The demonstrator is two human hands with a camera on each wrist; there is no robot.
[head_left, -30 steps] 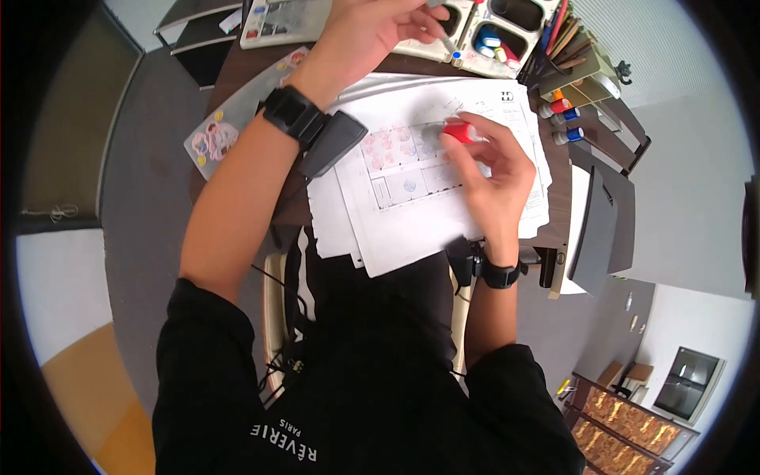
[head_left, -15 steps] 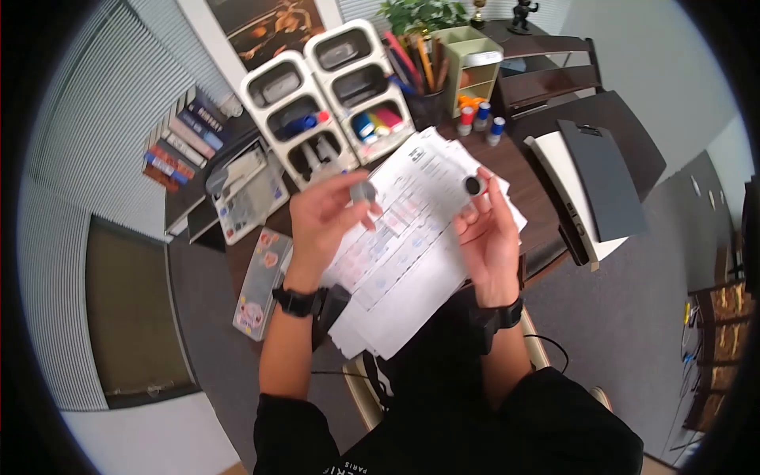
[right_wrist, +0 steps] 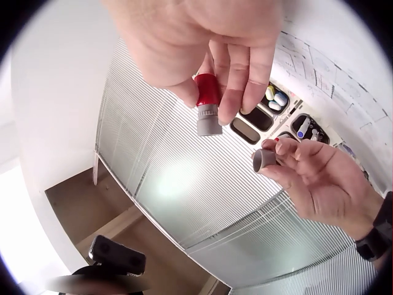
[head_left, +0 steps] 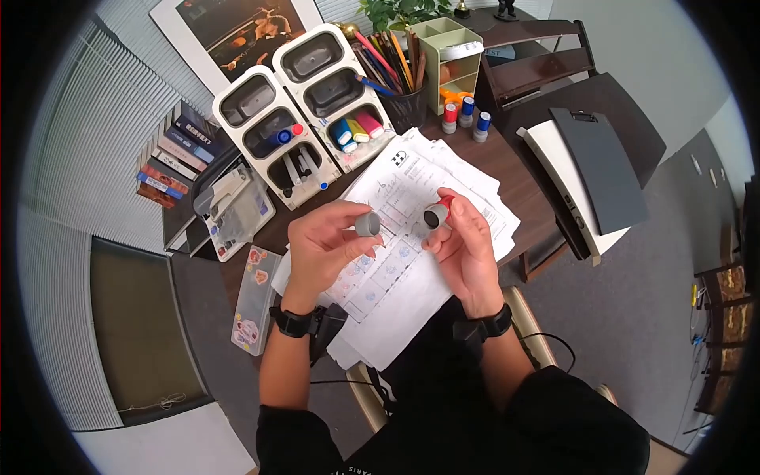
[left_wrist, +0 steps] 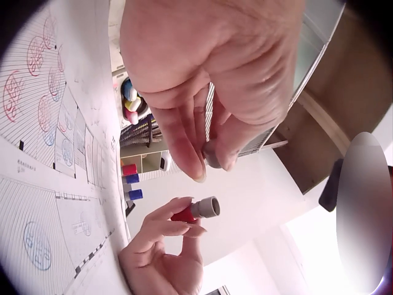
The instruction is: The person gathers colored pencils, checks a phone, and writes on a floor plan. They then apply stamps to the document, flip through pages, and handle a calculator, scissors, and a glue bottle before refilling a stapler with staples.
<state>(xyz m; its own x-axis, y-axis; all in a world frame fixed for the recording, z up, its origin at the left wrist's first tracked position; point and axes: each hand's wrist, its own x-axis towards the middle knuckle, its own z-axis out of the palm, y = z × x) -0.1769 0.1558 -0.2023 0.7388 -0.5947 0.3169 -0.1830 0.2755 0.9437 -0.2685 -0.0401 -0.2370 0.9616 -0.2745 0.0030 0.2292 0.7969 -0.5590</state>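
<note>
Over the papers, my left hand (head_left: 315, 241) pinches a small grey stamp cap (head_left: 368, 224) between thumb and fingers. The cap's hollow end shows in the right wrist view. Opposite it, my right hand (head_left: 473, 253) grips a red-handled stamp (right_wrist: 207, 89), its grey end (head_left: 435, 216) pointing toward the cap. A short gap separates cap and stamp. Beneath both hands lies a stack of printed sheets (head_left: 396, 336), the top one bearing a floor-plan drawing with round red and blue stamp marks (left_wrist: 38, 246).
At the back stands a white organizer (head_left: 279, 73) with pens and highlighters. Right of it are a pencil cup (head_left: 406, 111), a green holder (head_left: 475, 59) and several capped stamps (head_left: 481, 127). A stickered case (head_left: 252, 305) lies left; a dark folder (head_left: 606, 174) sits right.
The head view has tilted up. My left hand has come back from the organizer, bringing the grey cap near the stamp. My right hand has lifted the stamp off the papers and turned its end leftward.
</note>
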